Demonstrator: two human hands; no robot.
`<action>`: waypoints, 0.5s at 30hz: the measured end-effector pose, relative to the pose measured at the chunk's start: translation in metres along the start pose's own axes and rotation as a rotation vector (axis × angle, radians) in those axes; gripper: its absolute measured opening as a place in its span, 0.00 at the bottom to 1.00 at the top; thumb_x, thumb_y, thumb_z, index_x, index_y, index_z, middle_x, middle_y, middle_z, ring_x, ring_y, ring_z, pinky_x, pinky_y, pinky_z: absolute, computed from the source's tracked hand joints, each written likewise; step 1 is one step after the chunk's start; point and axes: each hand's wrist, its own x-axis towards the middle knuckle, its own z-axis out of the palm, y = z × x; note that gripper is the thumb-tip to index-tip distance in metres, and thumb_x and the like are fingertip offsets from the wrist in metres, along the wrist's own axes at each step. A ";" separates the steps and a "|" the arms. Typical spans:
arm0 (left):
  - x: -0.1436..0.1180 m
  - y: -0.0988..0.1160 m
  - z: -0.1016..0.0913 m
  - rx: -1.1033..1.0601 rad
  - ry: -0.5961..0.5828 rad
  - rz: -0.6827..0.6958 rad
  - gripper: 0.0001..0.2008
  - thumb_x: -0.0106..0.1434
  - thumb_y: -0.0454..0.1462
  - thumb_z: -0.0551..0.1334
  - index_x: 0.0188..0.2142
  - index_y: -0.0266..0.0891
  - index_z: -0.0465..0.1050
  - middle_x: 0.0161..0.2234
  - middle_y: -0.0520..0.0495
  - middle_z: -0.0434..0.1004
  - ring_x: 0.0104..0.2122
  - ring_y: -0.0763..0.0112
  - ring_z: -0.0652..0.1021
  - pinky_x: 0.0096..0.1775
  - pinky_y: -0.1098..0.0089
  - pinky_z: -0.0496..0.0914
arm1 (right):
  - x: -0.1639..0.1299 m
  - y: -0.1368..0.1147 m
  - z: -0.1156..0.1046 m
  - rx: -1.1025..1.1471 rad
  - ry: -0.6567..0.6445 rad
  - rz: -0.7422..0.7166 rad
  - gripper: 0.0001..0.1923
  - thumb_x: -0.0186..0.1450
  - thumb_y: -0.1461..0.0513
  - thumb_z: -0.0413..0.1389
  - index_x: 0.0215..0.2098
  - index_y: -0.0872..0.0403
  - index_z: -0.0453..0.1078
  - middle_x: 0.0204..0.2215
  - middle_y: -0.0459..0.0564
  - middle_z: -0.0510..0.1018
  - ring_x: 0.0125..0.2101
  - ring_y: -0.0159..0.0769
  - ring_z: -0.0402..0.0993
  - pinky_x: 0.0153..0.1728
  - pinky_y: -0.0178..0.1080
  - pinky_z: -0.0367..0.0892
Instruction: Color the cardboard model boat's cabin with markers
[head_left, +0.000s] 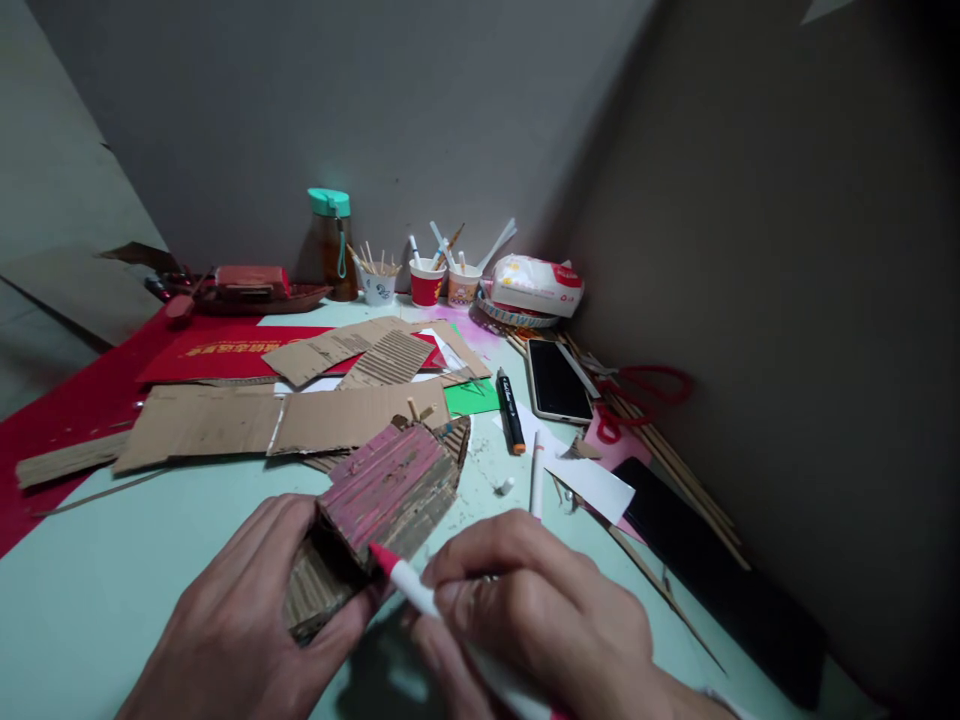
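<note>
My left hand (247, 610) grips the near end of a small cardboard boat (427, 520), thumb below and fingers against its side. The boat has a roof (386, 485) of ridged cardboard, coloured pink in streaks, with bare brown along the lower side. Pinched in my right hand (532, 610) is a white marker (414, 588) with a red tip. That tip touches the roof's near lower corner. Short wooden sticks (417, 410) poke up behind the roof. The boat's underside is hidden by my left hand.
Cardboard pieces (345, 415) lie behind the boat. To the right are a black marker (511, 412), a phone (559, 380), red scissors (652, 385) and wooden sticks (690, 480). A bottle (336, 250), paper cups (427, 285) and a red-roofed model boat (251, 285) stand along the wall.
</note>
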 end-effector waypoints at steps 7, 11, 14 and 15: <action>-0.003 0.004 -0.002 0.029 -0.040 -0.061 0.19 0.76 0.59 0.52 0.49 0.51 0.65 0.39 0.47 0.77 0.35 0.58 0.80 0.41 0.57 0.81 | -0.002 0.002 0.018 0.099 0.268 0.005 0.10 0.70 0.70 0.58 0.31 0.53 0.70 0.25 0.46 0.76 0.19 0.28 0.71 0.12 0.29 0.61; 0.000 0.003 -0.004 0.054 -0.069 -0.022 0.18 0.77 0.58 0.50 0.48 0.50 0.65 0.37 0.47 0.77 0.34 0.60 0.82 0.40 0.60 0.81 | -0.003 0.000 0.018 0.109 0.299 0.042 0.13 0.71 0.69 0.58 0.28 0.52 0.68 0.24 0.44 0.76 0.15 0.23 0.61 0.10 0.29 0.52; 0.002 -0.002 -0.006 0.116 -0.045 0.098 0.16 0.76 0.55 0.55 0.50 0.49 0.66 0.38 0.45 0.81 0.32 0.60 0.83 0.29 0.64 0.77 | -0.003 0.001 0.014 0.114 0.264 -0.006 0.10 0.67 0.72 0.58 0.31 0.53 0.70 0.27 0.46 0.76 0.20 0.27 0.71 0.13 0.28 0.61; 0.002 -0.002 -0.006 0.120 -0.045 0.103 0.16 0.76 0.55 0.54 0.50 0.49 0.66 0.38 0.45 0.81 0.32 0.60 0.83 0.28 0.64 0.76 | -0.003 0.001 0.013 0.116 0.239 0.007 0.10 0.68 0.72 0.59 0.31 0.53 0.69 0.27 0.46 0.76 0.21 0.27 0.71 0.14 0.27 0.62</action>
